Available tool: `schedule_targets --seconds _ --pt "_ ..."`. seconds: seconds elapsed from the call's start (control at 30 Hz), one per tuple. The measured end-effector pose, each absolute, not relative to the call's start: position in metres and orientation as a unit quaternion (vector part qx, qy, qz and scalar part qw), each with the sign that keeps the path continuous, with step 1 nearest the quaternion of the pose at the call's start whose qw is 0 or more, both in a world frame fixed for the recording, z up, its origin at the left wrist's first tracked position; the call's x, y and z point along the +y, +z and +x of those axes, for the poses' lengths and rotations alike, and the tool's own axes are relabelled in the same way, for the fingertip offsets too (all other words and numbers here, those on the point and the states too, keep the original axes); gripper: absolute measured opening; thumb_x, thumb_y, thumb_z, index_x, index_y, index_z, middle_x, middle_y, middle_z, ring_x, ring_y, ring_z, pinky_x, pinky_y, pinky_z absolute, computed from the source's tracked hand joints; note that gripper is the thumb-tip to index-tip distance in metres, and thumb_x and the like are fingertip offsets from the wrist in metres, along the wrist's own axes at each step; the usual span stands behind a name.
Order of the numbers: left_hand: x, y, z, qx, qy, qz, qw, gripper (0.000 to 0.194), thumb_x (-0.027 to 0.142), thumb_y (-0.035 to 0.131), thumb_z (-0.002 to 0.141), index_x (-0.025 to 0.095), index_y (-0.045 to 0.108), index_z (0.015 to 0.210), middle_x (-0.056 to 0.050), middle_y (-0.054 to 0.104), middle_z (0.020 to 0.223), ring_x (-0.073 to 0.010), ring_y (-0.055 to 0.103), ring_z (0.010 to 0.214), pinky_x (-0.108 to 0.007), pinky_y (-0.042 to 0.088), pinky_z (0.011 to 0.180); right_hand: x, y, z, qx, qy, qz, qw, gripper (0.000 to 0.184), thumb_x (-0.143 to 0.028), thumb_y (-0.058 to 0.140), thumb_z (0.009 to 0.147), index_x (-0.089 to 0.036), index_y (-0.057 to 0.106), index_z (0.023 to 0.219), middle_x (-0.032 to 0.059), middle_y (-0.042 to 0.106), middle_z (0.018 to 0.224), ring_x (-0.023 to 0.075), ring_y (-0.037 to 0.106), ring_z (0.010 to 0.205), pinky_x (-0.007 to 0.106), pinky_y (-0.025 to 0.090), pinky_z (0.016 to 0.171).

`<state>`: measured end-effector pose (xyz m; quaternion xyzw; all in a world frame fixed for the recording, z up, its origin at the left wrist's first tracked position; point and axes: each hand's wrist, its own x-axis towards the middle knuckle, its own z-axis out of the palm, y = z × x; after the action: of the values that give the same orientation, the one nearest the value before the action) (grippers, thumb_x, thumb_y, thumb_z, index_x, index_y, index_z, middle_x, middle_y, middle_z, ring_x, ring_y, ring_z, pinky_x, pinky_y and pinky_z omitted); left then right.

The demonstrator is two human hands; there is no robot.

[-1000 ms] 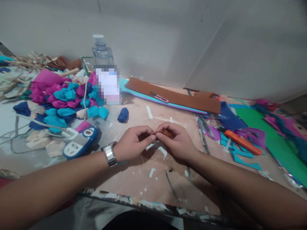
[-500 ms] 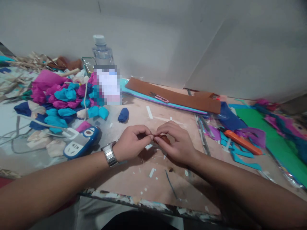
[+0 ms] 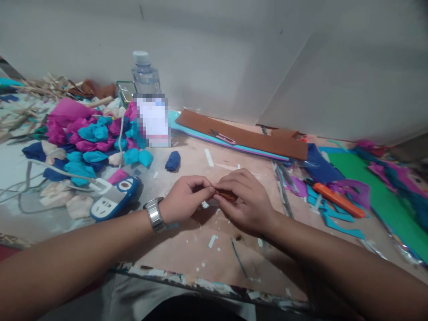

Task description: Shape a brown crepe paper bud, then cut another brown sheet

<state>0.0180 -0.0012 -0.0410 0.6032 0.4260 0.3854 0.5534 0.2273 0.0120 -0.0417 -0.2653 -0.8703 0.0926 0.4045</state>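
A small piece of brown crepe paper or similar brown material [image 3: 227,195] is pinched between my two hands over the middle of the table. My left hand [image 3: 187,198], with a metal watch at the wrist, grips its left end between thumb and forefinger. On the other side my right hand [image 3: 245,198] closes around the rest, fingers curled over it, so much of the piece is hidden. The fingertips of both hands meet. Beyond them lies a small dark blue bundle [image 3: 173,161].
Pink, blue and cream bundles [image 3: 95,131] heap at the left, beside a power strip [image 3: 115,198] with cables. A bottle [image 3: 146,76] stands behind a blurred phone [image 3: 153,120]. Pink-handled snips [image 3: 223,137] lie on brown sheets [image 3: 261,140]. An orange cutter [image 3: 339,199] rests among scraps at right.
My right fingers have shifted slightly around the brown piece, and a bit more of it shows between thumb and fingers. Both hands stay in nearly the same place.
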Motion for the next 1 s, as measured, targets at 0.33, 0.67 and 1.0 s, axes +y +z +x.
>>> schedule_targets --seconds 0.33,0.67,1.0 --pt "-0.0014 -0.0443 0.0149 0.418 0.404 0.664 0.471 0.018 0.032 0.068 0.097 0.015 0.073 0.099 -0.006 0.075 0.091 -0.0152 0.067 0.081 -0.025 0.052 0.073 0.0139 -0.0421 0.2291 -0.859 0.147 -0.282 0.402 0.025 -0.019 0.073 0.094 -0.026 0.07 0.117 0.0048 0.078 0.102 0.0225 0.068 0.093 0.044 0.053 0.091" --pt "-0.0023 -0.0405 0.0132 0.415 0.403 0.698 0.423 0.017 0.029 0.066 0.097 0.015 0.07 0.088 -0.003 0.07 0.083 -0.0134 0.062 0.075 -0.025 0.048 0.07 0.0143 -0.0432 0.228 -0.848 0.168 -0.303 0.401 0.014 -0.022 0.074 0.093 -0.024 0.069 0.106 0.0047 0.077 0.099 0.0211 0.07 0.091 0.039 0.054 0.086" --pt "-0.0035 -0.0409 0.0162 0.416 0.406 0.642 0.5 0.021 0.032 0.066 0.096 0.017 0.063 0.084 0.001 0.064 0.068 -0.0117 0.058 0.061 -0.023 0.047 0.06 0.0133 -0.0406 0.2286 -0.859 0.155 -0.294 0.39 0.019 -0.029 0.075 0.094 -0.026 0.067 0.111 0.0058 0.076 0.104 0.0226 0.07 0.095 0.042 0.054 0.089"
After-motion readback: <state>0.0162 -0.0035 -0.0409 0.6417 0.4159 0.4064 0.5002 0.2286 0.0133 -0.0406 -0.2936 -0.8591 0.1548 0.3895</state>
